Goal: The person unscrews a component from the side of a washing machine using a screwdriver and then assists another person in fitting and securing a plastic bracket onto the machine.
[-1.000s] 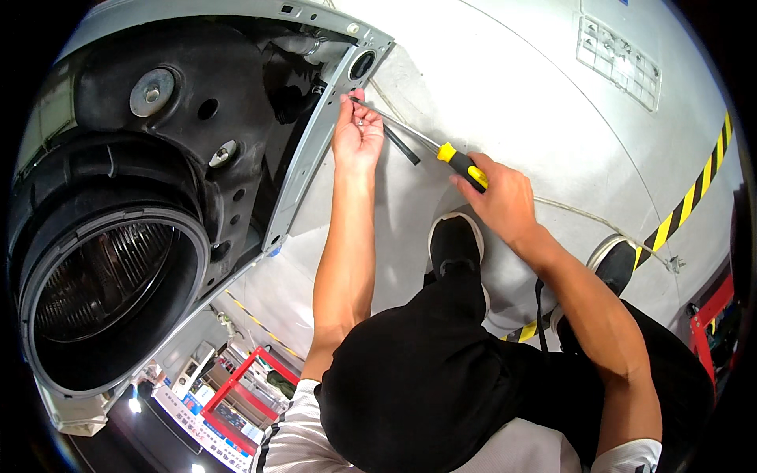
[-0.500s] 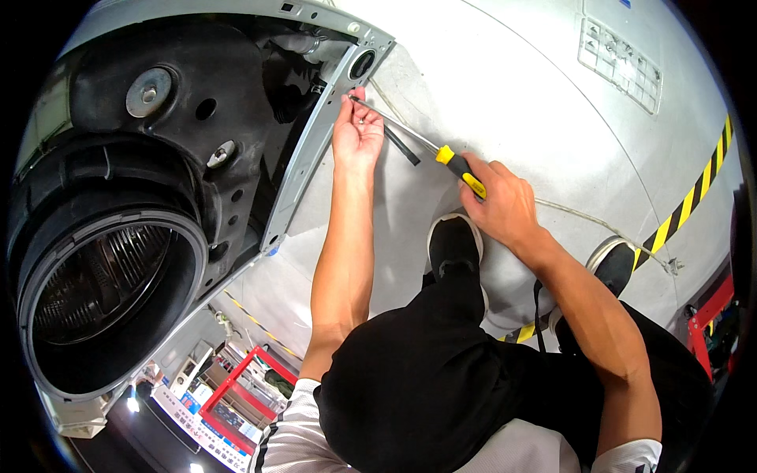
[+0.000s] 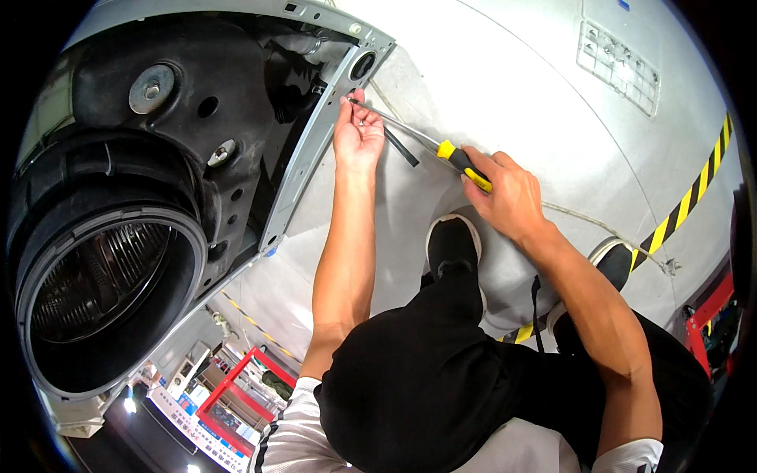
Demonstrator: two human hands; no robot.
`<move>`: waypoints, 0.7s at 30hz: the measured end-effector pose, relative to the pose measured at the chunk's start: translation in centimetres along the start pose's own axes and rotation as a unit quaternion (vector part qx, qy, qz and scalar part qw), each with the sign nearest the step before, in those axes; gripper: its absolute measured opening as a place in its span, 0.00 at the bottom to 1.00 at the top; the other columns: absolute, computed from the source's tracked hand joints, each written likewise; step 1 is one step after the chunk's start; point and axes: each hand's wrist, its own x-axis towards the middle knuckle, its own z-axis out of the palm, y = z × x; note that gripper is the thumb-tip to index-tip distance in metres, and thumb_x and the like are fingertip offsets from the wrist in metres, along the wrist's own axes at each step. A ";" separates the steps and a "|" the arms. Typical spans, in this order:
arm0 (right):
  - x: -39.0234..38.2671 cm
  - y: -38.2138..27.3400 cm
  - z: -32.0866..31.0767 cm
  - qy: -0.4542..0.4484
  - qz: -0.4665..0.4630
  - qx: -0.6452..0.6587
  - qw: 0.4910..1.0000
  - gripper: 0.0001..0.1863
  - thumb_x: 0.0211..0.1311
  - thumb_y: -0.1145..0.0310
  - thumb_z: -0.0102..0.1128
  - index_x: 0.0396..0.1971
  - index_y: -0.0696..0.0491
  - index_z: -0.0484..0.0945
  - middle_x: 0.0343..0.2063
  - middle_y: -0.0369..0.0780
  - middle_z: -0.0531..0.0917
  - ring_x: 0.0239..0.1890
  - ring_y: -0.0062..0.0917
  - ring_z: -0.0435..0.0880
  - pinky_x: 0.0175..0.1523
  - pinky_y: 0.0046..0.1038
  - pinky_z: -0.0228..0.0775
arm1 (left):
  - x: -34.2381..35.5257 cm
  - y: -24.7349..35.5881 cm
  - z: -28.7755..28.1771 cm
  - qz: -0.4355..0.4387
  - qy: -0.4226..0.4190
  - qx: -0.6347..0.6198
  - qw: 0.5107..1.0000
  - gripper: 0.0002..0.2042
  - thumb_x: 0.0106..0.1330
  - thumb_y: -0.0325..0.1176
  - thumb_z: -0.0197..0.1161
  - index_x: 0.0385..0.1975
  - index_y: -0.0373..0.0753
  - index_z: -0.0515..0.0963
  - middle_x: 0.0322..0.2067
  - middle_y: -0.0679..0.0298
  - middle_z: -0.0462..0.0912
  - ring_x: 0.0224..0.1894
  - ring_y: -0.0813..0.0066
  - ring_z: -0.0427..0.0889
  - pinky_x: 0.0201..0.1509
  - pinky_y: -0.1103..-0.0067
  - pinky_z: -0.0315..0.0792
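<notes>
My right hand point(image 3: 509, 193) is closed round the yellow-and-black handle of a screwdriver point(image 3: 456, 156), its shaft pointing up and left. At the shaft's tip, my left hand point(image 3: 359, 134) is turned palm up, with thumb and fingertips pinched together beside the metal frame edge. A small shiny piece that looks like a screw point(image 3: 362, 122) shows against the curled fingers. What exactly sits at the screwdriver tip is too small to make out. Left of my hands stands an opened front-loading washing machine point(image 3: 284, 201), with its dark counterweight point(image 3: 177, 94) and round rubber door gasket point(image 3: 110, 217) exposed.
A narrow black strip point(image 3: 403, 148) shows just right of my left hand. A pale cable point(image 3: 599, 222) runs along the light floor. Yellow-and-black tape point(image 3: 694, 189) marks the floor at right. A red-framed rack point(image 3: 229, 394) with goods stands at lower left.
My right hand and the screwdriver handle have shifted slightly right, and the grip has turned a little. My left hand stays at the tip, almost unmoved.
</notes>
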 end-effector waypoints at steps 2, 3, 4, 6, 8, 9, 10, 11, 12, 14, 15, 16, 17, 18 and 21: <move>0.1 -0.1 -0.2 -0.002 -0.008 -0.010 1.000 0.21 0.51 0.65 0.61 0.48 0.46 0.76 0.22 0.41 0.74 0.18 0.37 0.75 0.23 0.36 0.66 | 0.1 0.2 -0.1 -0.001 -0.012 0.005 1.000 0.07 0.68 0.34 0.52 0.36 0.37 0.70 0.34 0.64 0.78 0.22 0.83 0.65 0.27 0.84 0.61; 0.2 -0.1 -0.2 -0.002 -0.010 -0.015 1.000 0.21 0.51 0.65 0.61 0.48 0.46 0.76 0.22 0.41 0.74 0.18 0.37 0.75 0.23 0.36 0.66 | 0.0 0.3 0.0 -0.003 -0.019 0.009 1.000 0.07 0.68 0.34 0.53 0.36 0.37 0.70 0.34 0.64 0.78 0.22 0.83 0.65 0.27 0.84 0.61; 0.3 -0.1 -0.3 0.001 -0.013 -0.019 1.000 0.21 0.51 0.65 0.61 0.48 0.46 0.76 0.22 0.41 0.74 0.18 0.37 0.75 0.23 0.36 0.67 | 0.0 0.3 0.1 0.000 -0.010 0.020 1.000 0.07 0.68 0.34 0.53 0.36 0.37 0.70 0.34 0.64 0.78 0.22 0.83 0.65 0.27 0.84 0.62; 0.3 -0.2 -0.4 0.007 -0.020 -0.026 0.999 0.21 0.51 0.65 0.62 0.48 0.46 0.76 0.23 0.41 0.74 0.18 0.36 0.75 0.23 0.35 0.67 | 0.0 0.3 0.4 0.007 0.008 0.043 0.999 0.07 0.68 0.33 0.53 0.36 0.36 0.70 0.33 0.63 0.77 0.22 0.83 0.65 0.27 0.84 0.62; 0.3 -0.3 -0.3 0.015 -0.026 -0.025 0.999 0.22 0.51 0.65 0.62 0.49 0.45 0.75 0.23 0.41 0.74 0.18 0.36 0.76 0.23 0.35 0.67 | 0.1 0.5 0.4 0.003 -0.002 0.059 0.998 0.07 0.68 0.34 0.52 0.37 0.36 0.70 0.33 0.64 0.77 0.22 0.83 0.65 0.27 0.84 0.62; 0.3 -0.3 -0.1 0.020 -0.029 -0.024 0.999 0.22 0.51 0.64 0.63 0.49 0.45 0.75 0.24 0.41 0.74 0.18 0.36 0.76 0.23 0.35 0.67 | 0.1 0.6 0.5 0.002 -0.007 0.066 0.998 0.08 0.68 0.34 0.52 0.37 0.36 0.71 0.33 0.64 0.77 0.22 0.83 0.65 0.27 0.84 0.62; 0.2 -0.4 0.1 0.012 -0.024 -0.022 0.999 0.23 0.50 0.64 0.63 0.50 0.44 0.75 0.24 0.41 0.74 0.18 0.36 0.76 0.23 0.35 0.67 | 0.2 0.7 0.5 -0.002 -0.018 0.067 0.998 0.08 0.68 0.34 0.52 0.37 0.36 0.71 0.33 0.64 0.77 0.22 0.83 0.65 0.27 0.84 0.62; 0.1 -0.5 0.3 0.005 -0.018 -0.020 1.000 0.23 0.50 0.64 0.63 0.50 0.44 0.74 0.24 0.41 0.74 0.18 0.36 0.76 0.23 0.36 0.68 | 0.4 0.8 0.6 -0.005 -0.028 0.068 0.997 0.08 0.68 0.34 0.52 0.37 0.36 0.71 0.33 0.65 0.77 0.22 0.84 0.64 0.27 0.84 0.62; -0.1 -0.6 0.6 -0.003 -0.013 -0.019 1.000 0.24 0.50 0.63 0.64 0.51 0.44 0.74 0.24 0.41 0.74 0.19 0.37 0.76 0.23 0.36 0.68 | 0.5 0.9 0.6 -0.009 -0.038 0.069 0.997 0.08 0.68 0.34 0.52 0.37 0.35 0.71 0.33 0.65 0.76 0.21 0.84 0.64 0.27 0.84 0.62; -0.3 -0.8 1.1 -0.013 0.001 -0.008 1.000 0.25 0.50 0.63 0.64 0.51 0.43 0.73 0.24 0.41 0.74 0.19 0.37 0.76 0.24 0.36 0.68 | 1.1 1.1 0.1 -0.016 -0.066 0.065 0.996 0.08 0.68 0.33 0.52 0.37 0.35 0.71 0.33 0.66 0.76 0.21 0.84 0.64 0.26 0.84 0.62; -0.3 -0.8 1.3 -0.017 0.009 -0.003 1.000 0.25 0.50 0.63 0.64 0.52 0.43 0.73 0.24 0.41 0.74 0.20 0.38 0.76 0.25 0.36 0.69 | 1.1 1.1 0.1 -0.021 -0.080 0.063 0.995 0.08 0.68 0.33 0.52 0.37 0.35 0.71 0.33 0.66 0.76 0.21 0.85 0.63 0.26 0.84 0.62; -0.4 -0.8 1.4 -0.018 0.013 0.002 1.000 0.26 0.50 0.63 0.64 0.52 0.44 0.73 0.24 0.42 0.74 0.20 0.38 0.76 0.25 0.37 0.69 | 1.1 1.1 0.0 -0.021 -0.077 0.065 0.995 0.08 0.68 0.33 0.52 0.38 0.35 0.72 0.33 0.66 0.76 0.21 0.85 0.63 0.26 0.84 0.62; -0.4 -0.8 1.5 -0.020 0.017 0.007 1.000 0.26 0.49 0.62 0.65 0.52 0.44 0.73 0.24 0.42 0.74 0.21 0.39 0.77 0.26 0.37 0.69 | 1.1 1.0 0.0 -0.021 -0.074 0.066 0.995 0.08 0.68 0.33 0.52 0.38 0.35 0.72 0.33 0.67 0.76 0.21 0.85 0.64 0.26 0.84 0.61; -0.5 -0.8 1.6 -0.021 0.022 0.011 0.999 0.26 0.49 0.62 0.65 0.52 0.44 0.73 0.24 0.42 0.74 0.22 0.39 0.77 0.26 0.37 0.69 | 1.0 0.9 0.1 -0.021 -0.071 0.067 0.995 0.07 0.68 0.32 0.52 0.38 0.35 0.72 0.33 0.67 0.76 0.21 0.86 0.64 0.26 0.84 0.61; -0.6 -0.7 1.9 -0.024 0.022 0.027 0.999 0.26 0.49 0.62 0.65 0.52 0.45 0.73 0.24 0.42 0.74 0.23 0.40 0.77 0.28 0.37 0.69 | 0.6 0.7 0.5 -0.013 -0.058 0.070 0.996 0.07 0.68 0.31 0.52 0.38 0.35 0.72 0.33 0.67 0.76 0.21 0.86 0.64 0.26 0.85 0.61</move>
